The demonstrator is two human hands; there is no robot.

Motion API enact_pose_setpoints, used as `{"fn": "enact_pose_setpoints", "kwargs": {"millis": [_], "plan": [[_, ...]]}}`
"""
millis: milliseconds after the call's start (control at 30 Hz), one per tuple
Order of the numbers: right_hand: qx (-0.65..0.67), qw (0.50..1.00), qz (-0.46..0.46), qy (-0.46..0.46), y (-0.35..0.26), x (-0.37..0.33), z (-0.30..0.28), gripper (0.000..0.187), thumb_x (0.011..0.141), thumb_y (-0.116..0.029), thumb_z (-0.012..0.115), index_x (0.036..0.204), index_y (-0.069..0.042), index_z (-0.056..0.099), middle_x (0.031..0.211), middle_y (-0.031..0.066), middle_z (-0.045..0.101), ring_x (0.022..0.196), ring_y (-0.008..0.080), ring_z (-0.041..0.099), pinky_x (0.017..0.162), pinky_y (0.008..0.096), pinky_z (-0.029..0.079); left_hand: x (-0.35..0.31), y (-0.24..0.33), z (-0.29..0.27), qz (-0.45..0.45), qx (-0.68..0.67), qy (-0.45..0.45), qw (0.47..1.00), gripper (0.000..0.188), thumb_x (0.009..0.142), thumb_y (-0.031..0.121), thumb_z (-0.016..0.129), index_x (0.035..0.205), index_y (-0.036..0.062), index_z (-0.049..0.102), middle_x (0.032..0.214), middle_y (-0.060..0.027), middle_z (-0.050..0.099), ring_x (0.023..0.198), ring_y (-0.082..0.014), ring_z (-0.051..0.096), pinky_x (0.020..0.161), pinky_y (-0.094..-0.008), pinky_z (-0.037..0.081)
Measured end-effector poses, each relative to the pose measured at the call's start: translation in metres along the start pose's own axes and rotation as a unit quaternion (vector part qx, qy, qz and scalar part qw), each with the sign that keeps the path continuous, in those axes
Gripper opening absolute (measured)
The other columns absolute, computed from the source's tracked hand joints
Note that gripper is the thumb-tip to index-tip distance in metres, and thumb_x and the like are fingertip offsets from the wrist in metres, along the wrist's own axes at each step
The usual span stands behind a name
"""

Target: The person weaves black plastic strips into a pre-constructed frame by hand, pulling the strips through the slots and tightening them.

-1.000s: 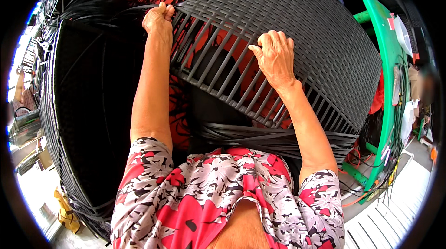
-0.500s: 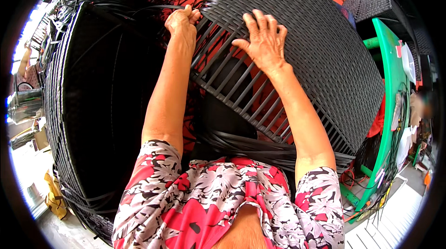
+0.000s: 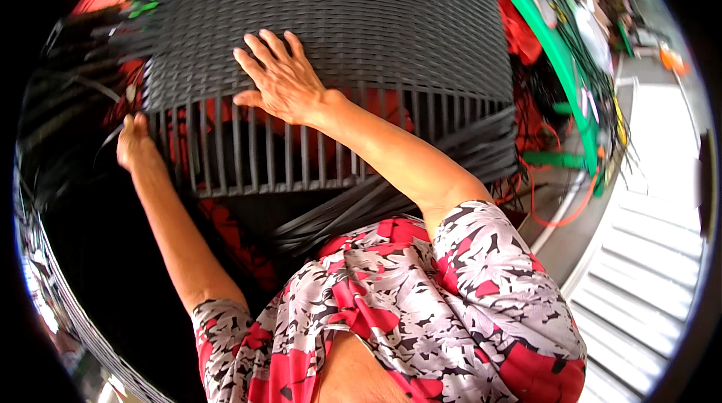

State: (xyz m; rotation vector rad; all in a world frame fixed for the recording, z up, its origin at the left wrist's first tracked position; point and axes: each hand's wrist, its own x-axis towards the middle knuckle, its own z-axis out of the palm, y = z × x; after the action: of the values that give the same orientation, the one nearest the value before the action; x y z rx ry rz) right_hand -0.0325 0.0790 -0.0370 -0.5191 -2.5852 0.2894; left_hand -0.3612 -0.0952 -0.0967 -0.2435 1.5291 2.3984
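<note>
A dark grey woven panel of flat plastic strips lies in front of me, with bare parallel slats along its near side. My right hand rests on the weave close to its lower edge, fingers spread and holding nothing. Just off the panel's left edge, my left hand is closed, with a thin black strip seeming to run out of it to the left. Blur partly hides its fingertips.
Loose black strips bunch between the panel and my body, and more tangle at the far left. A green frame curves along the right, near an orange cable. White slatted boards lie beyond it.
The view has turned, so the panel now appears more level and farther left. My left hand has moved nearer me, along the panel's left edge. My right hand stays spread on the weave.
</note>
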Motion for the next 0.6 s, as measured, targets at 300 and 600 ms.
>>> {"fn": "enact_pose_setpoints", "kwargs": {"millis": [300,600], "plan": [[-0.141,0.927,0.315,-0.145,0.074,-0.172,-0.12,0.093,0.088,-0.067,0.037,0.144,0.006,0.022,0.15,0.0296,0.015,0.139,0.051,0.008,0.108,0.0664,0.011,0.01,0.015,0.003,-0.007,0.048,0.001,0.999,0.019,0.085,0.006,0.069,0.094,-0.0082,0.06,0.08,-0.0113,0.063,0.066,-0.02,0.062,0.062,-0.0227,0.057],[-0.147,0.933,0.326,-0.027,0.124,-0.175,-0.12,0.089,0.088,-0.07,0.033,0.148,-0.005,0.02,0.153,0.025,0.011,0.137,0.0539,0.006,0.102,0.074,0.011,-0.003,0.022,0.021,0.079,0.158,0.037,0.984,0.016,0.084,0.005,0.07,0.081,-0.0072,0.06,0.076,-0.011,0.064,0.059,-0.0176,0.061,0.053,-0.0226,0.056]]}}
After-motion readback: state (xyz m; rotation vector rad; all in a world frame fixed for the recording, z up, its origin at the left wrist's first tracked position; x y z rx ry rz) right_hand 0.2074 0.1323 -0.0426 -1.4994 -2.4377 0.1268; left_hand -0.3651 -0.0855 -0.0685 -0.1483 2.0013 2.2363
